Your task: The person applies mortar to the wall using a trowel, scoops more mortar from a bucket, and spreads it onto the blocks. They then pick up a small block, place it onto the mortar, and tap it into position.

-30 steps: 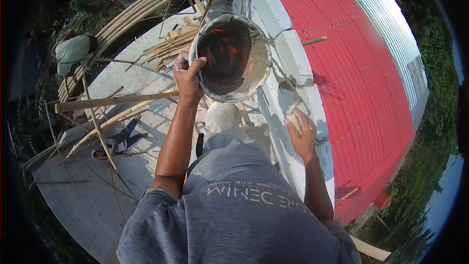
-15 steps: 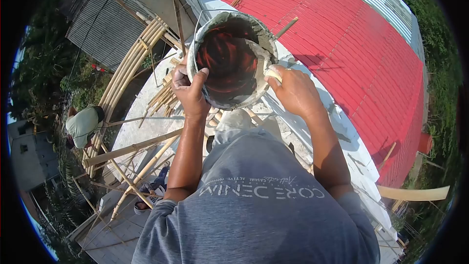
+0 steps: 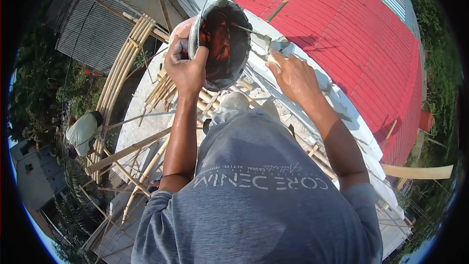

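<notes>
A bucket (image 3: 238, 44) smeared with grey mortar is tilted in front of me, its dark inside lit with red patches. My left hand (image 3: 186, 66) is closed on the bucket's left side, thumb over the rim. My right hand (image 3: 293, 76) grips the pale handle of a trowel (image 3: 267, 40). The trowel's neck carries grey mortar, and its thin metal part reaches left across the bucket's rim into the opening. Beneath the trowel and right hand runs a white wall top (image 3: 344, 110) with grey patches on it.
A red corrugated roof (image 3: 337, 34) lies beyond the wall at the right. Bamboo poles (image 3: 119, 76) form scaffolding at the left, where another person (image 3: 83, 132) in a light shirt is bent over. A long pole (image 3: 132, 151) crosses left of my left forearm.
The bucket has tipped and turned, its opening now narrower and facing right. My right hand has moved slightly right with the trowel, whose neck now shows outside the bucket.
</notes>
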`<state>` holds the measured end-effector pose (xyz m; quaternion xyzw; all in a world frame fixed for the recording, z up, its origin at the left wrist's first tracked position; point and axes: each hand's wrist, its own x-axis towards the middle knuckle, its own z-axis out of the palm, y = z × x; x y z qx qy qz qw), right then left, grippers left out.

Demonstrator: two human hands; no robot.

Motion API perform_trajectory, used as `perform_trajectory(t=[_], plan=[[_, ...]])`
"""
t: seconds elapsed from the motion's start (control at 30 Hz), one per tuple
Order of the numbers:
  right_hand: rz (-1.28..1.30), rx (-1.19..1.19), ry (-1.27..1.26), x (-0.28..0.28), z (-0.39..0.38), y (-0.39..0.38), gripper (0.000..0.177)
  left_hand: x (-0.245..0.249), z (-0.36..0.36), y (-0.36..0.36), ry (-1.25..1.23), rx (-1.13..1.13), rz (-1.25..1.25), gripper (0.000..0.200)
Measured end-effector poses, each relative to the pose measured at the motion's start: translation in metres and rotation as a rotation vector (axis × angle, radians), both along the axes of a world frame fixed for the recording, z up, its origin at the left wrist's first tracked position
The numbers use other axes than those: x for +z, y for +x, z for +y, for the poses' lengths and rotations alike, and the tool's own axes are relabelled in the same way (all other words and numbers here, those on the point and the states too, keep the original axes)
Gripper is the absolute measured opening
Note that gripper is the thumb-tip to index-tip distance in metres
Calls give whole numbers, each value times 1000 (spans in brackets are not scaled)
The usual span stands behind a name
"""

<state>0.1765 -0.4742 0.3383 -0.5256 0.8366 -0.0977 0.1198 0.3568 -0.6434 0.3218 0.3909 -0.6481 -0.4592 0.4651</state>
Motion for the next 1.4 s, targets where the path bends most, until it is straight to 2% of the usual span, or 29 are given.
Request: perform_trajectory(t=[0.03,0.07,0.1,0.13,0.2,0.27,0.37,0.43,0.47,0.53,0.57,0.6,0.67,0.73,0.8,0.87,1.0,1.07,1.1,1.2,1.27,1.33,1.4], plan=[[-130,17,79,-5,0,1,40,-2,-1,-4,-30,-3,63,9],[-128,15,81,-7,-2,-1,40,-4,-2,-7,-60,-10,123,10],[-219,42,160,-6,-4,-2,42,-11,-7,-1,-100,-14,-8,14],[-314,65,236,-3,-5,-2,43,-16,-10,-1,-99,-27,-12,14],[-333,64,240,6,-10,0,45,-20,-16,-3,-92,-25,153,16],[-61,29,-26,10,-11,6,47,-21,-17,-4,-66,-30,181,16],[-75,-33,29,10,-19,-1,47,-14,-17,-7,-150,-56,118,20],[-98,8,118,4,-18,2,44,-10,-14,-11,-320,-98,198,26],[-102,-5,115,5,-18,3,44,-7,-14,-8,-321,-112,197,26],[-129,153,187,18,-22,6,41,-2,-18,-1,-222,-122,52,32],[-106,137,180,31,-26,12,39,2,-18,-2,-141,-162,166,25],[-108,131,178,31,-31,17,39,-2,-22,-2,-184,-151,225,15],[51,-6,-166,28,-40,23,38,-3,-24,3,-85,-150,264,14],[114,-14,-197,15,-41,22,38,-3,-30,6,-3,-188,395,16],[18,95,-171,14,-36,30,36,5,-38,8,124,-145,495,17],[8,129,-110,26,-29,32,36,5,-42,15,165,-108,491,18],[143,64,-213,29,-34,35,33,10,-46,19,181,-204,475,18],[225,40,-290,26,-35,36,34,10,-62,20,14,-421,455,18],[289,125,-323,21,-31,40,33,19,-64,20,37,-446,443,18],[355,257,-333,18,-17,44,31,25,-77,18,32,-447,461,19],[307,296,-202,25,-9,36,28,25,-73,14,13,-403,400,19],[329,282,-135,34,-13,26,27,16,-71,11,10,-433,402,19],[328,150,-275,37,-17,20,30,14,-65,6,33,-482,420,19]])
